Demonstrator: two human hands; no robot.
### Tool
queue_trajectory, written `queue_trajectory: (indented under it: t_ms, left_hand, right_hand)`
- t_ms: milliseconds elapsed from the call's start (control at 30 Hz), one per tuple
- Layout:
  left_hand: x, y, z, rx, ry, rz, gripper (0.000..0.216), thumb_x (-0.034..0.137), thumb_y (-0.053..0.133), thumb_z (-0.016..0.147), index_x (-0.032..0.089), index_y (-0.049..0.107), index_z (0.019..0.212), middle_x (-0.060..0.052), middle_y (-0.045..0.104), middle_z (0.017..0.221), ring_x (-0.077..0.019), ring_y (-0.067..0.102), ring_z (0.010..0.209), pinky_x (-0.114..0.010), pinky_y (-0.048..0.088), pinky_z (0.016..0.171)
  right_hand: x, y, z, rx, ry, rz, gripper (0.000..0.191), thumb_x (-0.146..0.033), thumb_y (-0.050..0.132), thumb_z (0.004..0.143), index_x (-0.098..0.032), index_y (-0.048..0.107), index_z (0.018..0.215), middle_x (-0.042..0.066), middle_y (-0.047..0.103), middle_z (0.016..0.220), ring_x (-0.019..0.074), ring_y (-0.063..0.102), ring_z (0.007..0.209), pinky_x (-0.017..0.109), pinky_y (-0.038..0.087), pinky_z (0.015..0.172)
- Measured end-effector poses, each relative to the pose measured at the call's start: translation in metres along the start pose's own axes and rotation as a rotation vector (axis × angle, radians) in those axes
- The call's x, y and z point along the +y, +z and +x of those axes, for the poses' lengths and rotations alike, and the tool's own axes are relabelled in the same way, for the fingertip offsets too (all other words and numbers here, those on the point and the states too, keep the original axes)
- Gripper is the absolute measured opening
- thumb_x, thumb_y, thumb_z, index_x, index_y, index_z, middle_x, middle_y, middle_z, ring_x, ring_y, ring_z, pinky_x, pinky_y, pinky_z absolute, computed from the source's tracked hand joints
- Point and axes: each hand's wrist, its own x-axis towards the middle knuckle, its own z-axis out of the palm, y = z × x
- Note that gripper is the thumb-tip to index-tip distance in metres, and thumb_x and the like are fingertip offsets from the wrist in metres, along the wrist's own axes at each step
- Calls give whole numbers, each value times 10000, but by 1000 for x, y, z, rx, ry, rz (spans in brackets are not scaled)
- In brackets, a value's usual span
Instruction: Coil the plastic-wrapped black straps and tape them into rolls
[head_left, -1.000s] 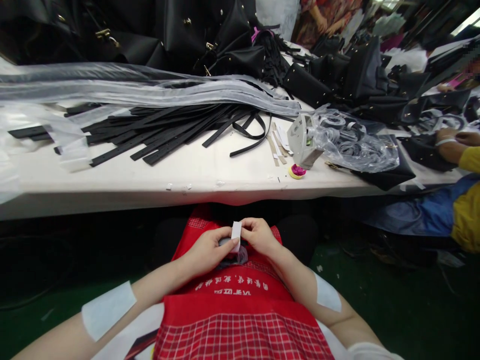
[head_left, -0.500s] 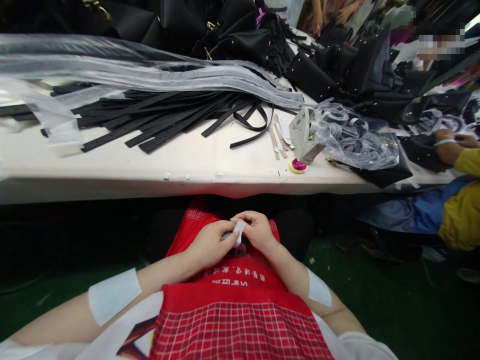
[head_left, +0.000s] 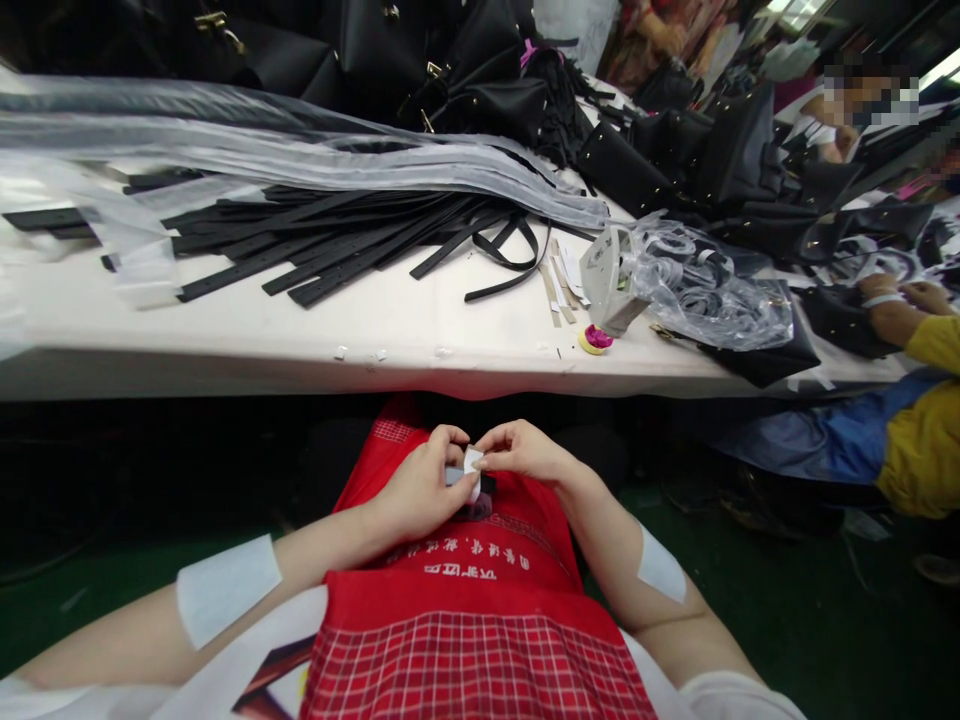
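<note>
Above my lap, over a red apron [head_left: 480, 590], both hands are close together. My left hand [head_left: 429, 482] is closed around a small grey piece [head_left: 453, 476], with a small white strip [head_left: 472, 461] at its thumb. The thumb and fingertips of my right hand [head_left: 525, 452] pinch that white strip from the other side. Something small and dark [head_left: 487, 484] shows just below the fingertips; what it is I cannot make out. Part of the grey piece is hidden by my left fingers.
Ahead, a white table [head_left: 300, 335] bears black straps [head_left: 337, 235], clear plastic sleeves [head_left: 300, 165] and black bags [head_left: 450, 60]. A tape dispenser [head_left: 611, 280], a yellow roll [head_left: 595, 340] and a plastic bag of coiled straps [head_left: 712, 285] lie to the right. A co-worker's yellow sleeve [head_left: 934, 345] is far right.
My right hand has turned flatter and its elbow has swung outward. The fingers of my left hand have lifted a little, and the white strip sits slightly further left and higher. My view has shifted slightly.
</note>
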Motion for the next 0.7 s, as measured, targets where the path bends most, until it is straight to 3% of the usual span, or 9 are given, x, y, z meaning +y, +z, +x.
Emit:
queue_trajectory:
  t_ms: [167,300,367,467,600,700]
  left_hand:
    - [4,-1,-2,-41,22,57,308,324,554,830,198,467,1098,-54,711,932,-216,655,843,-326,459,743]
    - [2,-9,3,-127,-18,74,218,382,551,827,190,563,931,-51,692,849,-207,638,768,-299,448,676]
    - [-2,-15,8,-269,-106,-49,252,427,585,803,178,589,839,-39,679,737,-188,623,664,-273,427,589]
    - [-7,-24,15,-400,-229,-409,327,455,669,745,152,602,851,-27,674,655,-155,605,582,-242,415,537]
    - [-5,-28,24,-350,-311,-781,356,356,751,640,114,639,877,-64,711,714,-167,642,644,-268,483,642]
    - [0,-25,30,-273,-322,-822,335,372,749,645,118,636,832,-52,693,672,-161,628,606,-264,469,610]
  right_hand:
    - [-1,1,6,-84,42,-99,259,-298,809,591,-119,697,741,11,681,679,120,591,603,250,471,630]
    - [-3,16,-6,128,-242,-465,41,-199,682,733,-158,682,727,12,686,714,129,604,650,242,465,633]
    - [-4,24,-17,213,-416,-684,89,-150,616,784,-184,698,796,23,702,792,144,626,734,257,480,698]
    - [-4,29,-34,160,-578,-851,251,-154,559,844,-202,670,1064,62,693,1032,180,628,936,307,498,850]
    - [0,30,-46,227,-672,-944,404,-166,515,882,-196,544,1284,95,616,1223,210,566,1104,377,468,976]
    - [0,29,-49,287,-716,-972,414,-149,506,875,-193,540,1285,102,614,1221,208,569,1102,375,482,963]
